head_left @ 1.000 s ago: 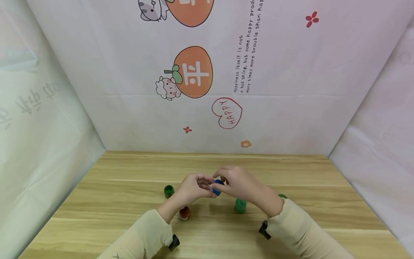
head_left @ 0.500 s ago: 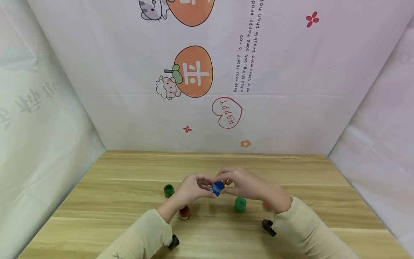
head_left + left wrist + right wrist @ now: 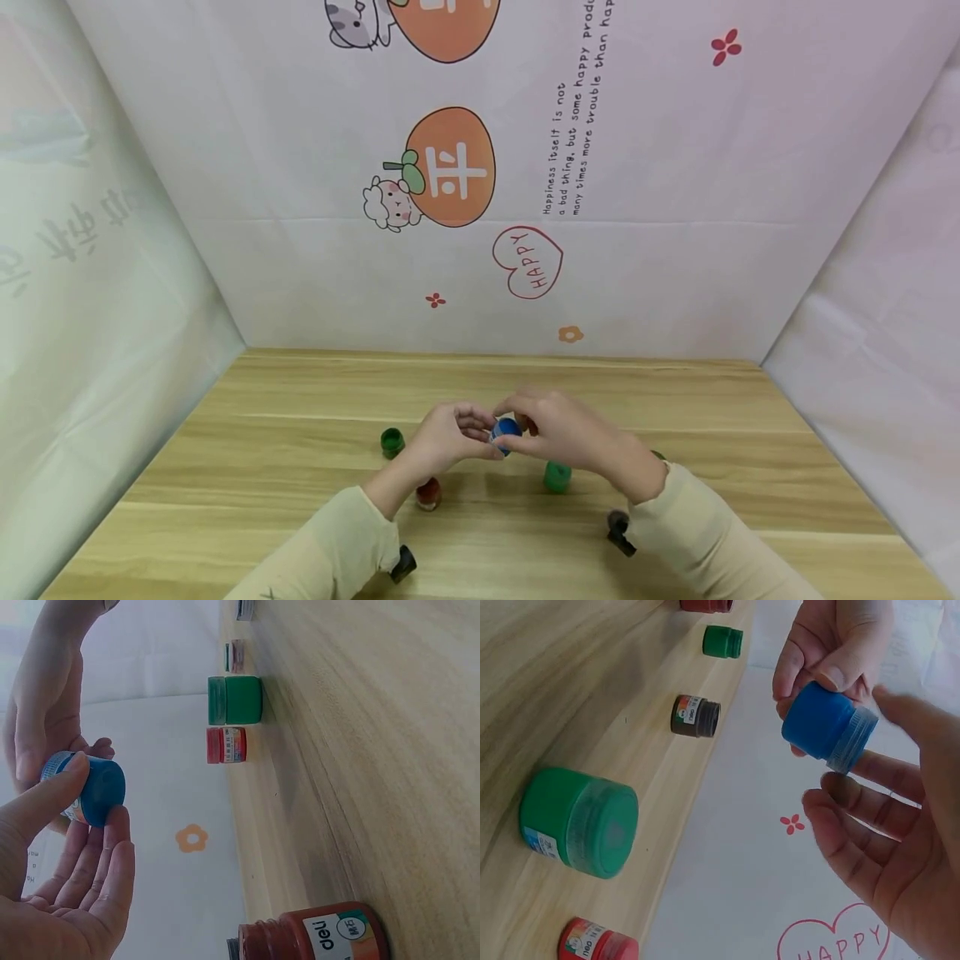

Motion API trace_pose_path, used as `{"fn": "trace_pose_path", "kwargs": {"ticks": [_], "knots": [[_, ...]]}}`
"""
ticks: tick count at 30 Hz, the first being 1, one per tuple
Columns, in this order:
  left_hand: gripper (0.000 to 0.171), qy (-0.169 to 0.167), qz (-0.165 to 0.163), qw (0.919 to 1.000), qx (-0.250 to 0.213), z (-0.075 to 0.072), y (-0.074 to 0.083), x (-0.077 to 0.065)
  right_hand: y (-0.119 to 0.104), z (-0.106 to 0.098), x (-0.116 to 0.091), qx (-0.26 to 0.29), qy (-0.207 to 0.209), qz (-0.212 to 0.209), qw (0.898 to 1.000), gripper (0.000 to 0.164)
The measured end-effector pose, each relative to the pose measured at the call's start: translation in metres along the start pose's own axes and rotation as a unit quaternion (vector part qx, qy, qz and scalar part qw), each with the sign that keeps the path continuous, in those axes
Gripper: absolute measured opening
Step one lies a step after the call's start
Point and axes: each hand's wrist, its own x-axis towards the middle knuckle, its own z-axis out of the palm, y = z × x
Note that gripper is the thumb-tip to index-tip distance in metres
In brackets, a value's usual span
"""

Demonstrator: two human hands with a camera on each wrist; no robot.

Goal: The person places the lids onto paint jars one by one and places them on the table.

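Observation:
A small blue paint jar (image 3: 507, 428) is held up off the table between both hands, tilted. My left hand (image 3: 450, 437) pinches its body between thumb and fingertips; in the right wrist view the blue body (image 3: 816, 720) shows in that grip. At the other end my right hand (image 3: 562, 429) has its thumb and fingers curled about the clear ribbed lid (image 3: 853, 740). The lid sits on the jar. Seen from the left wrist, the jar's rounded base (image 3: 105, 791) faces the camera, and the right fingers partly hide the lid end.
Several paint jars stand on the wooden table (image 3: 300, 467): a lidded green jar (image 3: 557, 477), a small green jar (image 3: 392, 442), a brownish-red jar (image 3: 428, 493), a red jar (image 3: 226, 745) and a dark brown jar (image 3: 696, 715). A printed white cloth (image 3: 645, 275) rises behind the table.
The right hand turns at the wrist, away from the lid's front and then back, its thumb again in front of the jar. The left hand keeps its hold and place.

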Motion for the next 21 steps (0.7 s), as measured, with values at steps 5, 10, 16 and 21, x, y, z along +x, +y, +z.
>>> {"fn": "trace_pose_path", "kwargs": {"ticks": [5,10,16,21], "knots": [[0.030,0.000,0.007,0.9999,-0.007,-0.0006,0.0018,-0.0005,0.0041,-0.0051,-0.0021,0.026,-0.019,-0.030,0.999,0.044],[0.032,0.002,0.006,1.0000,0.001,-0.0005,0.0032,-0.0003,0.0084,-0.0083,-0.0017,0.055,-0.021,-0.097,0.993,0.034],[0.032,-0.004,0.015,0.9998,0.008,0.0001,0.0035,0.0002,0.0045,-0.0086,-0.0016,0.063,-0.025,-0.053,0.996,0.030],[0.031,-0.007,0.011,0.9999,0.007,0.0012,0.0024,0.0003,0.0007,-0.0035,-0.0021,0.028,-0.012,-0.004,1.000,0.032]]}}
